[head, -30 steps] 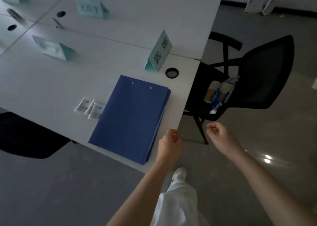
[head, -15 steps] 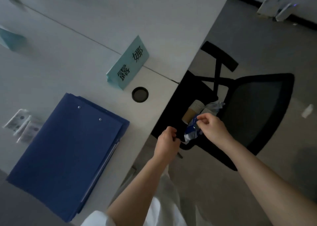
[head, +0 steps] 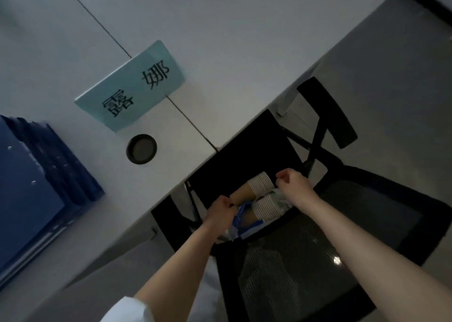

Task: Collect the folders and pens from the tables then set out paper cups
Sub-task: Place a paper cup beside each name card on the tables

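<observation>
Hands are seen low over a black chair [head: 305, 268]. The mesh back of the chair lies nearest, under both arms. The left hand [head: 220, 215] is curled tight on a blue and clear plastic wrapper [head: 241, 228]. The right hand [head: 294, 187] is pinched shut on the far end of that wrapper, it seems, though the grip is hard to see. Between the hands, two stacks of paper cups [head: 263, 199] lie on their sides on the seat, partly inside the wrapper.

Half a second ago only the right hand was touching the wrapper; now both hands are on it, and the view is closer.

Left of the hands, a white table [head: 220, 40] is seen. A stack of blue folders [head: 36, 199] lies on it. Farther off are a round cable hole [head: 141, 148] and a teal name card [head: 132, 87].
</observation>
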### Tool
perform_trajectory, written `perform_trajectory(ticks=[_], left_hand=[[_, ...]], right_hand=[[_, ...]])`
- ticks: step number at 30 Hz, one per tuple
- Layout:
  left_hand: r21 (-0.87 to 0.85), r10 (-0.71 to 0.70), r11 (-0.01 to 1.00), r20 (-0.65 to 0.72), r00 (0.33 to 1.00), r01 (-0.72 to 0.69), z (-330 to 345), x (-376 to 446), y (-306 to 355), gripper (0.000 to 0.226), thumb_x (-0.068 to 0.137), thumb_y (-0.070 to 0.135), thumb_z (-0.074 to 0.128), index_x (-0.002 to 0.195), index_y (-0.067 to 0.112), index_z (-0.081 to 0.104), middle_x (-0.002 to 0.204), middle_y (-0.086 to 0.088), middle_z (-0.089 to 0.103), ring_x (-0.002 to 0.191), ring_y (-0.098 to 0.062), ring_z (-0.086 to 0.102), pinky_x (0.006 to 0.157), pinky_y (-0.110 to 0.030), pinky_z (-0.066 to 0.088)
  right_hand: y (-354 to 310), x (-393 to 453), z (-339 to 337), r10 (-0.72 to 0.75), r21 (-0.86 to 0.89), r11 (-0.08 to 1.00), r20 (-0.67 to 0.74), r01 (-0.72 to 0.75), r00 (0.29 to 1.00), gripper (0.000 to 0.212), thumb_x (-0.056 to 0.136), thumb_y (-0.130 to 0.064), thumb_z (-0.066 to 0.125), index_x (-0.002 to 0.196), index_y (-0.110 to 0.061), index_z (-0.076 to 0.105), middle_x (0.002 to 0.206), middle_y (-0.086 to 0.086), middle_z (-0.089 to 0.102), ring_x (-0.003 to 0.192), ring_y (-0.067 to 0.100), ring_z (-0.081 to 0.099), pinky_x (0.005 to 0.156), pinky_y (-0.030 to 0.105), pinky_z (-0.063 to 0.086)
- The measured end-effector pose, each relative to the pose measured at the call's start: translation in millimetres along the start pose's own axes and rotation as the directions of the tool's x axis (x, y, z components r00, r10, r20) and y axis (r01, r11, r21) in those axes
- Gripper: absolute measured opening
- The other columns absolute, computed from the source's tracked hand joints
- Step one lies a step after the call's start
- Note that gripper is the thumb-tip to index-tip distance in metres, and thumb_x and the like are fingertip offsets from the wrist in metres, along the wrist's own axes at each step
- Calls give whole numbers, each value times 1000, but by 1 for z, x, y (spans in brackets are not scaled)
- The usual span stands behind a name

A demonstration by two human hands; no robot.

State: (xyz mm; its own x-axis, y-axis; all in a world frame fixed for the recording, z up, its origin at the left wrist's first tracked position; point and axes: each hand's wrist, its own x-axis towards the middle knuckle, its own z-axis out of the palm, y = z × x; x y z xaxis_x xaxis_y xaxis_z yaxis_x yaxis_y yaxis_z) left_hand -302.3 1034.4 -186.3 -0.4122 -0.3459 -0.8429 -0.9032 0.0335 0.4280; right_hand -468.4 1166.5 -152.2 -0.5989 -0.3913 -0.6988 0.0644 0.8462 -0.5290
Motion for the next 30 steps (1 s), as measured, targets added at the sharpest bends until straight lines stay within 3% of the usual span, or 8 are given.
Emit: perform_trajectory(ticks=[4, 9, 11, 13, 15, 19, 24, 30], left_hand=[[-57, -70, 996, -70, 995, 66, 19, 46, -3, 35, 95, 19, 53, 128, 9, 49, 98, -4, 58, 78, -17, 56, 69, -35, 49], [52, -79, 995, -96, 992, 84, 36, 95, -19, 50, 92, 20, 59, 137, 9, 42, 130, -15, 49, 105, -28, 56, 77, -33, 47], [93, -86, 991, -66, 994, 91, 44, 110, -26, 50, 92, 21, 60, 137, 9, 41, 128, -17, 49, 100, -30, 58, 76, -35, 50], [48, -100, 994, -42, 994, 102, 53, 122, -30, 46, 95, 20, 54, 138, 11, 40, 126, -17, 52, 85, -22, 57, 64, -29, 47], [-54, -135, 990, -32, 990, 133, 61, 129, -32, 49, 96, 18, 52, 142, 13, 37, 126, -15, 53, 76, -14, 52, 55, -21, 41], [-236, -171, 959, -37, 984, 158, 70, 132, -34, 54, 96, 12, 54, 146, 12, 34, 118, -11, 51, 68, -5, 46, 46, -7, 40], [-387, -185, 912, -96, 978, 134, 62, 117, -25, 51, 93, 13, 58, 142, 15, 44, 140, -14, 48, 103, -22, 56, 85, -28, 47], [-477, -125, 879, -199, 972, 15, 40, 76, -1, 63, 85, 9, 67, 142, 17, 43, 141, -9, 44, 111, -22, 54, 93, -30, 47]], right_hand=[[21, 58, 2, 61, -44, 997, 89, -57, 994, 34, 98, -22, 45, 130, -13, 50, 122, 9, 56, 97, 15, 49, 80, 24, 41], [50, 111, 19, 99, -75, 993, 192, -86, 976, 48, 96, -18, 48, 141, -4, 39, 135, 17, 50, 116, 27, 52, 84, 25, 38], [61, 127, 28, 126, -120, 988, 238, -100, 963, 47, 96, -16, 48, 139, 0, 40, 127, 23, 54, 104, 30, 56, 78, 27, 40], [67, 135, 35, 128, -144, 985, 256, -93, 958, 20, 94, -13, 49, 106, 0, 58, 86, 26, 57, 69, 24, 49, 63, 29, 33], [77, 144, 41, 113, -179, 981, 252, -68, 961, 26, 92, -10, 48, 66, -9, 44, 60, 16, 36, 54, 21, 35, 57, 35, 28], [77, 140, 44, 101, -226, 973, 274, -38, 956, 28, 93, -8, 48, 102, 18, 56, 101, 41, 56, 92, 47, 58, 77, 47, 50], [61, 130, 38, 40, -241, 970, 218, 14, 975, 24, 88, -5, 48, 66, -7, 38, 64, 13, 35, 58, 27, 42, 55, 29, 28], [22, 87, 21, -66, -145, 986, 144, 87, 987, 16, 92, -6, 44, 78, -3, 51, 67, 6, 44, 59, 15, 42, 52, 27, 28]])
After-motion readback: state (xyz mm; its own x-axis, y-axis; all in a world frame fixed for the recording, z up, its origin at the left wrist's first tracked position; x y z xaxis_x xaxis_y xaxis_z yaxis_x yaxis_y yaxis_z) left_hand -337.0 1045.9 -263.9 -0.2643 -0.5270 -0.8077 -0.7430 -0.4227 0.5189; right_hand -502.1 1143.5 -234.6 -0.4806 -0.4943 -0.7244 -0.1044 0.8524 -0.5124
